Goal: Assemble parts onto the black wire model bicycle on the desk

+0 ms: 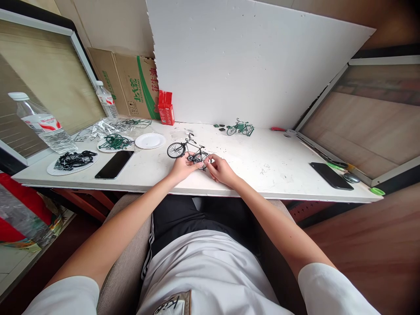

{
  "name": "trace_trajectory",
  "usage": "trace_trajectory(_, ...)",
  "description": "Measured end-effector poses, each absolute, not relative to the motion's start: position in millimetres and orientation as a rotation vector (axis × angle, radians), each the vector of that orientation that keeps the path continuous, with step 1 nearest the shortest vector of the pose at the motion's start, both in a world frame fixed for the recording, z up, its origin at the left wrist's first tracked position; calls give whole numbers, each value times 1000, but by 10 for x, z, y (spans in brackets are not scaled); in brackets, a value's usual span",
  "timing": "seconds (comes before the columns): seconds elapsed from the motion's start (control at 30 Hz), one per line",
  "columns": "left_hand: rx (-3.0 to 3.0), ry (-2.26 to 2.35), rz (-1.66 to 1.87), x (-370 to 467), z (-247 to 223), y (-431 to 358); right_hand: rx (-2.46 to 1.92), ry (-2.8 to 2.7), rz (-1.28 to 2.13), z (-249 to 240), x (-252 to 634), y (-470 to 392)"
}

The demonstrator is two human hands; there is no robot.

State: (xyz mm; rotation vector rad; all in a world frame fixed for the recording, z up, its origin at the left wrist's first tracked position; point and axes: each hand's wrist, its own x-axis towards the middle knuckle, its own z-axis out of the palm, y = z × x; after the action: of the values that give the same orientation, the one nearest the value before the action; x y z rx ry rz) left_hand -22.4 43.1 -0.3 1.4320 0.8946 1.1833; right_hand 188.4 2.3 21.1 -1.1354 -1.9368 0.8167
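Observation:
A small black model bicycle point(194, 146) is held just above the white table near its front edge, front wheel to the left and handlebar up. My left hand point(184, 167) is closed on it from below, around the lower frame and rear wheel. The fingers of my right hand point(219, 169) are pinched together at the rear wheel; whether a small part is between them is too small to tell. Farther back on the table stands a green model bicycle point(241, 127), with a few small dark pieces point(222, 129) lying to its left.
On the left are a paper plate of black parts point(70, 166), one of green parts point(113, 146), a bare plate point(150, 140), a phone point(114, 165) and two bottles. A red box point(166, 108) stands behind. Another phone point(331, 176) lies on the right.

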Motion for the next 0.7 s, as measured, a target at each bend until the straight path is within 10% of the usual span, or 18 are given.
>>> trace_trajectory(0.7, 1510, 926, 1237, -219, -4, 420, -1130, -1866, 824, 214, 1900, 46)
